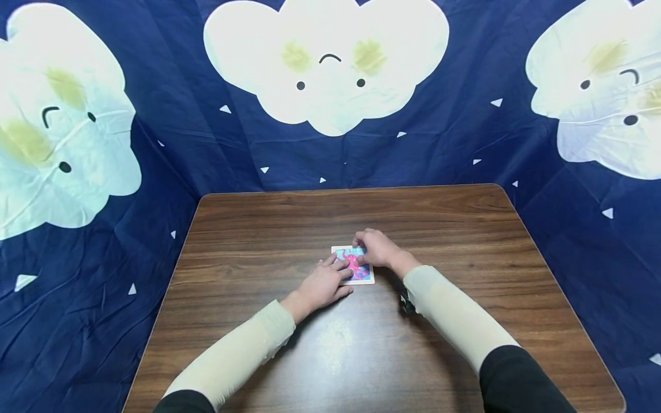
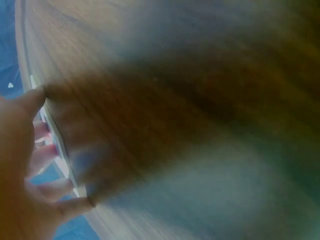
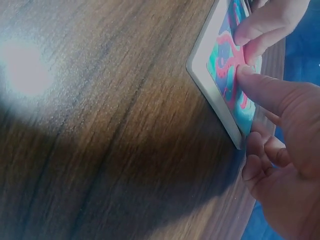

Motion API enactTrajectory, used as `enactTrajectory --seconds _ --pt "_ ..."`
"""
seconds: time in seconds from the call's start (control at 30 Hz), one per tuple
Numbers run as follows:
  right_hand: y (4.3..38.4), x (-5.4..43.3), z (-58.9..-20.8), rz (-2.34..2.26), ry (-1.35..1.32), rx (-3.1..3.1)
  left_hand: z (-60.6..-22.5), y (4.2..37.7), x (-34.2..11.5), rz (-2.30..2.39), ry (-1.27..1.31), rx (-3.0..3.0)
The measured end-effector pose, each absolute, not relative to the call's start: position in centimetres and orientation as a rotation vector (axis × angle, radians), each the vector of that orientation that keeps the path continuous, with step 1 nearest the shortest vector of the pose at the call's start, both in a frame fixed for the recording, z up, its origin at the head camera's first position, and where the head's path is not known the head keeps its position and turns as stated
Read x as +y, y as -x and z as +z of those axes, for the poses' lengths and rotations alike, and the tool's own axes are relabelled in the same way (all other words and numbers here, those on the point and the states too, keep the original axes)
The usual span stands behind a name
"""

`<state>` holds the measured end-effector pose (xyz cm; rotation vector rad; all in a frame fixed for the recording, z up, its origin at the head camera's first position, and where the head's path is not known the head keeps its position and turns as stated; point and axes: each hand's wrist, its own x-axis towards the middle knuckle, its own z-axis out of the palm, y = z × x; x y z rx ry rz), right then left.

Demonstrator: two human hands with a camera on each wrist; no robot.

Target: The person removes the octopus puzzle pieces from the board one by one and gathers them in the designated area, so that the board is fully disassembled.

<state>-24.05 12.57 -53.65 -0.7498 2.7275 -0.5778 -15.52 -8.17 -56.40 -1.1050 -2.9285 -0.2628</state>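
Note:
A small square board (image 1: 367, 281) lies flat on the table, white-bordered, with a pink octopus-like figure on blue. In the right wrist view the board (image 3: 214, 93) shows a thick white rim. Reaching from the lower left, my left hand (image 1: 322, 284) rests spread fingers on the picture; its thumb lies by the near edge. In the left wrist view this hand (image 2: 30, 165) is blurred. My right hand (image 1: 381, 249) holds the board's far right part, thumb on the pink figure and fingers curled by the edge. In its wrist view the right hand (image 3: 290, 150) partly covers the picture.
The brown wood-grain table (image 1: 248, 241) has rounded corners. Dark blue cloth (image 1: 175, 86) with white cloud faces (image 1: 330, 103) hangs behind it and at both sides. A small black device (image 1: 407, 301) sits under the right wrist. Light sleeves cover both forearms.

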Motion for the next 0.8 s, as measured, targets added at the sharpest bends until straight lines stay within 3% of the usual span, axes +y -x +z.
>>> enactTrajectory --seconds 0.8 --pt "24.04 13.35 -53.41 -0.583 0.701 2.752 -56.46 14.98 -8.45 -0.155 1.143 -2.986"
